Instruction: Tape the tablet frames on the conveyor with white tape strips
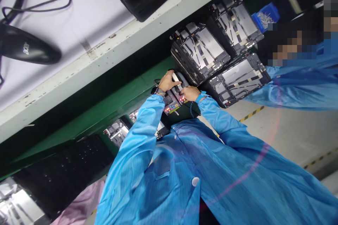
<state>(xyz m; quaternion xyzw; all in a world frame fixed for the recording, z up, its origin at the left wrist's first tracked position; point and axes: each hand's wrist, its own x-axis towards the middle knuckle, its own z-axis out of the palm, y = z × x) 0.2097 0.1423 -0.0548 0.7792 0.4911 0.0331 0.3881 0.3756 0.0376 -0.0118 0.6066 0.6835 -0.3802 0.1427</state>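
Note:
My left hand (pixel 166 81) grips the top of a dark grey electronic unit (pixel 175 95), which has a white strip and small red lights on it. My right hand (pixel 189 93) lies on the same unit, fingers over its edge near the red lights. A watch sits on my left wrist and a blue band on my right. Just beyond my hands lie opened tablet-like devices with bare metal insides; the nearest (pixel 199 52) almost touches the unit. Two more (pixel 236 81) sit beside it. The unit's lower part is hidden by my hands and blue sleeves.
A co-worker's blue sleeve (pixel 298 91) reaches in at right, near a blue bin of small parts (pixel 265 15). A white bench edge (pixel 79 59) runs diagonally, with a black acer mouse (pixel 26 45) and cables beyond. Black foam (pixel 63 172) lies at lower left.

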